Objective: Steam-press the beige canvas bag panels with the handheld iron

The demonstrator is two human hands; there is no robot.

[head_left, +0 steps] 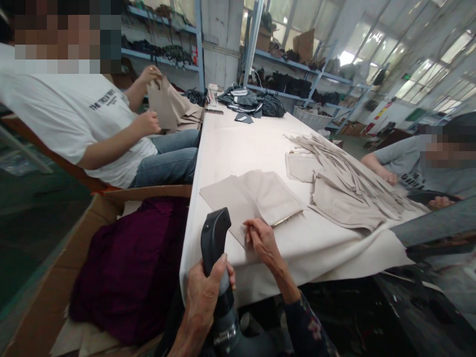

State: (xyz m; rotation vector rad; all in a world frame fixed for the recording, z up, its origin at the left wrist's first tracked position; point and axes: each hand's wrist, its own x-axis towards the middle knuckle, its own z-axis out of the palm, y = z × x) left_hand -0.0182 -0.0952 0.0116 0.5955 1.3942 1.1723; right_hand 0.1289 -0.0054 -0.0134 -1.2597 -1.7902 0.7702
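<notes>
My left hand (204,292) is wrapped around a black trimming nozzle (214,238) joined to a wide dark hose (226,322) with a metal clamp. The nozzle's angled tip points up beside the near edge of the table. My right hand (262,240) has its fingers curled at the near corner of a flat beige fabric piece (230,198); the fingertips are partly hidden. Over that piece lies a beige zippered fabric panel (273,196), its metal zipper edge running just beyond my right hand.
Beige strips and panels (345,173) heap on the right of the white-covered table (238,144). Dark garment pieces (245,101) lie at its far end. A carton (44,307) with purple cloth (126,267) stands at left. One person holds beige fabric (163,106); another sits at right.
</notes>
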